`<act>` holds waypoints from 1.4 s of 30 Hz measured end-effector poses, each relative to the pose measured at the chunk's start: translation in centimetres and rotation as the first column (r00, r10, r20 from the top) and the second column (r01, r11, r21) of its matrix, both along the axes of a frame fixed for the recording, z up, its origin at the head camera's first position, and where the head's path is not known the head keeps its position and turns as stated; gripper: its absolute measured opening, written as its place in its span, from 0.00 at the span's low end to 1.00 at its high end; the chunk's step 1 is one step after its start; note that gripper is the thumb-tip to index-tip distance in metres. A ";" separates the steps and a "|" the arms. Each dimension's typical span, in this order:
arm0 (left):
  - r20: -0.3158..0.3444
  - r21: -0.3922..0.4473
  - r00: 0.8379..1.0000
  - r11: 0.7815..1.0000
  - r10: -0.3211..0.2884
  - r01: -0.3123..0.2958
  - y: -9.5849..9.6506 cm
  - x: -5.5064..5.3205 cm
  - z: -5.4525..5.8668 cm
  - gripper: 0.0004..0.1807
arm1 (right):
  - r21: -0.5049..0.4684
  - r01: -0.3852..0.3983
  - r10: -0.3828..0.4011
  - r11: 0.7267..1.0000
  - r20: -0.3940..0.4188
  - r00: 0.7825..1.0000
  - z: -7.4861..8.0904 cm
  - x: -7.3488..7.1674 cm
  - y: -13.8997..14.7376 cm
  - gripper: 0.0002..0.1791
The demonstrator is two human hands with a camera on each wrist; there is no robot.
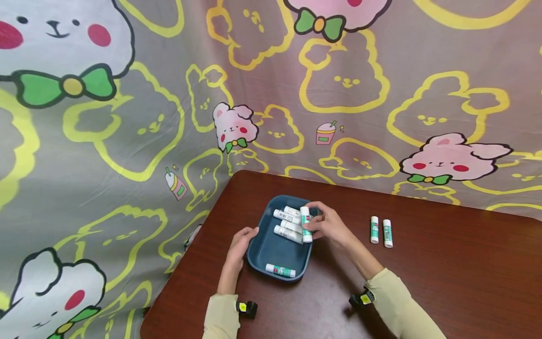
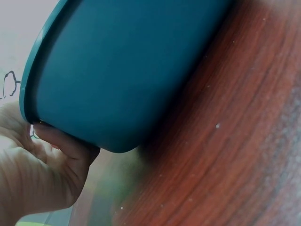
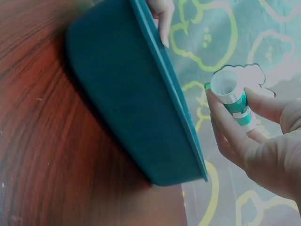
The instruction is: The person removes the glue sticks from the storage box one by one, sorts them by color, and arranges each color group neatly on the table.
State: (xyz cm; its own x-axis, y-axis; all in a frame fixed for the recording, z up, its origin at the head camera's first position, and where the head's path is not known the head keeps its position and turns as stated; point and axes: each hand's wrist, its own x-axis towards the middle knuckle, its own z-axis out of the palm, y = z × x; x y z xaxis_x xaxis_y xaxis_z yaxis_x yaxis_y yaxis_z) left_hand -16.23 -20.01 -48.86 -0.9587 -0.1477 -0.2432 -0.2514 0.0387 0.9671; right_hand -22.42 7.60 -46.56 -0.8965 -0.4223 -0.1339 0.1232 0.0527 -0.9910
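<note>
Over the blue bin's (image 1: 275, 252) right side, the right hand (image 1: 330, 227) pinches a glue stick (image 1: 306, 223), fingers closed to its width, long axis roughly near-to-far; the left hand (image 1: 240, 244), farther from it, grips the left rim.

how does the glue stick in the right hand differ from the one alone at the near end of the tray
The held stick is gripped by the right hand, while the lone stick lies in the tray with no hand on it. In the head view the held stick runs roughly up and down; the lone stick runs roughly across. Both are white with green labels.
</note>
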 end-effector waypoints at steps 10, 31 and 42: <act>-0.001 -0.004 1.000 1.000 -0.003 0.003 0.0 -0.3 -0.2 0.17 | -0.090 0.086 -0.080 0.992 0.070 0.994 0.3 -0.3 3.8 0.33; -0.018 -0.021 0.998 0.998 0.055 -0.055 -0.8 -1.6 -3.9 0.16 | -0.245 0.070 -0.042 0.967 0.114 0.993 0.5 -0.2 9.5 0.29; -0.006 -0.019 0.999 0.999 0.041 -0.041 -0.5 -1.4 -3.3 0.17 | -0.251 0.117 -0.082 0.961 0.146 0.986 0.1 0.2 12.3 0.30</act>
State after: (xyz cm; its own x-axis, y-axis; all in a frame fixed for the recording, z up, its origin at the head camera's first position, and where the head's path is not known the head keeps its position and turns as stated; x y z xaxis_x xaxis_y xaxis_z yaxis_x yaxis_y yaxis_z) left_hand -17.60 -20.48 -52.17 -0.9530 -0.1917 -0.2345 -0.2476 0.0474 0.9677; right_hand -22.22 19.90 -46.42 -0.9171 -0.3681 -0.1531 0.2465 -0.2219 -0.9434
